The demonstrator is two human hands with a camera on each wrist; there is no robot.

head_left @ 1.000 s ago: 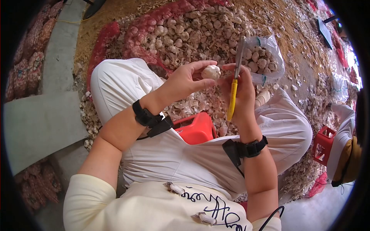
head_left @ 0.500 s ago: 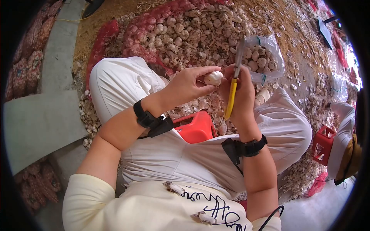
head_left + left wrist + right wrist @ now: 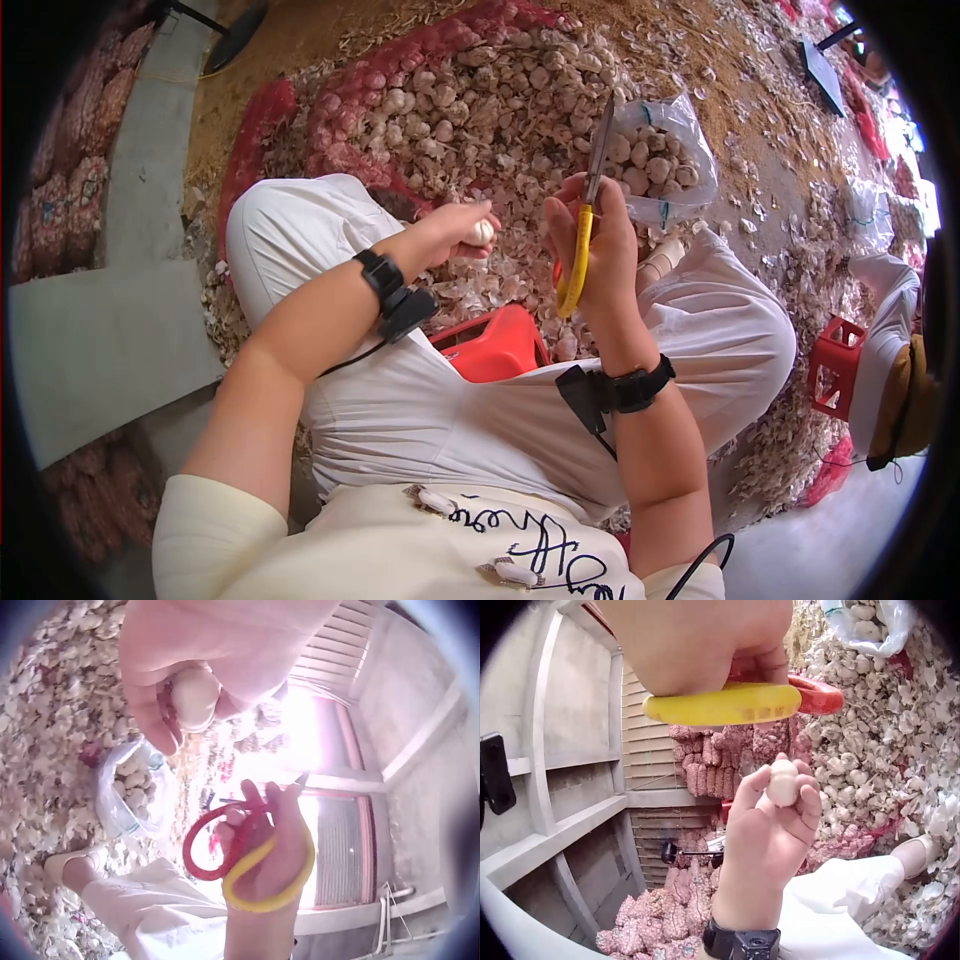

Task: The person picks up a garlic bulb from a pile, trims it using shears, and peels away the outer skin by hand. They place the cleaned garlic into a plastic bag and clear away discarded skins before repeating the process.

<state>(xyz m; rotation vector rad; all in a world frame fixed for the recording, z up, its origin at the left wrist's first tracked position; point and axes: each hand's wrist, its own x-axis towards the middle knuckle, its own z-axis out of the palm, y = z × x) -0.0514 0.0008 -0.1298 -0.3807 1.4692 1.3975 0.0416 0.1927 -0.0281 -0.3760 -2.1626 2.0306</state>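
Observation:
A pale garlic bulb (image 3: pixel 482 233) is held in the curled fingers of my left hand (image 3: pixel 452 232), over the garlic skins between the knees. Seen from the right wrist, that bulb (image 3: pixel 782 785) sits among thumb and fingertips, its smooth side showing. My right hand (image 3: pixel 608 250) grips a pair of scissors (image 3: pixel 580 255) with one yellow and one red handle loop, blades pointing away from the body. The left wrist view shows the red loop (image 3: pixel 196 847) and the yellow loop beside the fingers. A gap separates the two hands.
A clear plastic bag (image 3: pixel 690 195) of garlic bulbs stands beyond the right hand. Ahead lies a heap of garlic (image 3: pixel 440 115) with red netting (image 3: pixel 335 125). A red plastic stool (image 3: pixel 505 345) is between the legs. Another person's leg (image 3: pixel 890 300) shows at far right.
My left hand has drawn back left and toward the body with the garlic bulb, away from the scissors, and has turned. The right hand still grips the scissors, now slightly turned with the red loop showing.

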